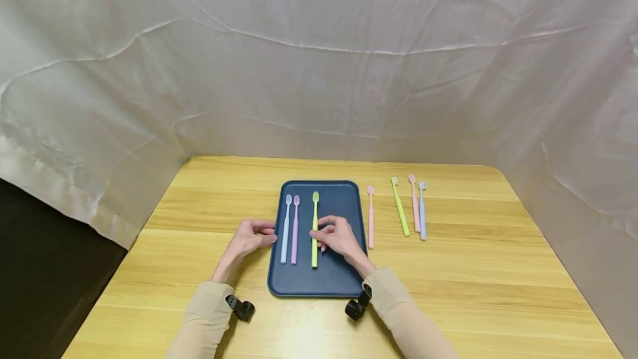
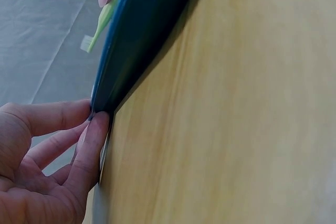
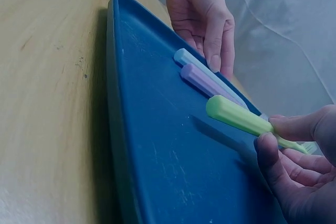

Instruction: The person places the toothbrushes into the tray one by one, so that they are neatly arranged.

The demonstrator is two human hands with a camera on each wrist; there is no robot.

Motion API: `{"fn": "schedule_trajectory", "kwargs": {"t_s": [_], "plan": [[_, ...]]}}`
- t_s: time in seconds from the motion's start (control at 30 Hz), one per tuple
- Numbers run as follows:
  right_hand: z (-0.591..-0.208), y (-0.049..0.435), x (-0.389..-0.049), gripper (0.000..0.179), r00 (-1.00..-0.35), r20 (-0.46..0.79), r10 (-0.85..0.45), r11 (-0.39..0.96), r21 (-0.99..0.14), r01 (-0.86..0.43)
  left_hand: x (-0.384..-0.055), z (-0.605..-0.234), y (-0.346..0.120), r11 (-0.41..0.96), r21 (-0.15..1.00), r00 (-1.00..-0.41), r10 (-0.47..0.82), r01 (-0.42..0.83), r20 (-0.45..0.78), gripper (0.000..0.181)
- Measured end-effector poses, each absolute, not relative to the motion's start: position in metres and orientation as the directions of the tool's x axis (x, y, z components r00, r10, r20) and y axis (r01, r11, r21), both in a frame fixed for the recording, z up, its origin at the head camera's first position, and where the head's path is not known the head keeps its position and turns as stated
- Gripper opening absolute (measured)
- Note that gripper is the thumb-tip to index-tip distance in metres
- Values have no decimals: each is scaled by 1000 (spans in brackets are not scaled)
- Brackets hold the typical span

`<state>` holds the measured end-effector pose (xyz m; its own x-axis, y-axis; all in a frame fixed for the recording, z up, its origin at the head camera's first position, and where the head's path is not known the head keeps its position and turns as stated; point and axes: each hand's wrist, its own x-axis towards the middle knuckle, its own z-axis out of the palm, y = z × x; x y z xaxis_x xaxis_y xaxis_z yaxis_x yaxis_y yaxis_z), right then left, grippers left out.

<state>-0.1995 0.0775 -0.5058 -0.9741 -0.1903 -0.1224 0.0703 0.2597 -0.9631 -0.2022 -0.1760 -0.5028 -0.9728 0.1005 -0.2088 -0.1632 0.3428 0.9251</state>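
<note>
My right hand [image 1: 339, 235] pinches a lime-green toothbrush [image 1: 315, 213] by its handle between thumb and fingers. In the right wrist view the green toothbrush [image 3: 236, 115] hangs above the dark blue tray [image 3: 157, 145], casting a shadow on it. At the tray's left edge, my left hand [image 1: 253, 237] grips the rim with thumb and fingertips, as the left wrist view shows of that hand [image 2: 52, 166]. Close to that rim, a light blue toothbrush [image 1: 286, 234] and a purple toothbrush [image 1: 294, 234] lie side by side in the tray, heads pointing away.
Right of the tray, on the wooden table [image 1: 478, 270], lie a pink toothbrush [image 1: 371, 220], a green one [image 1: 401, 208], another pink one [image 1: 415, 206] and a blue-violet one [image 1: 422, 215]. A pale cloth [image 1: 319, 87] hangs behind and beside the table.
</note>
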Motion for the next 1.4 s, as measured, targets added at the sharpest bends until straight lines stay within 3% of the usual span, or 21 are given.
{"fn": "schedule_trajectory", "kwargs": {"t_s": [1.4], "plan": [[-505, 53, -201, 35, -980, -31, -195, 413, -909, -54, -203, -504, -178, 305, 942, -973, 135, -137, -185, 42]]}}
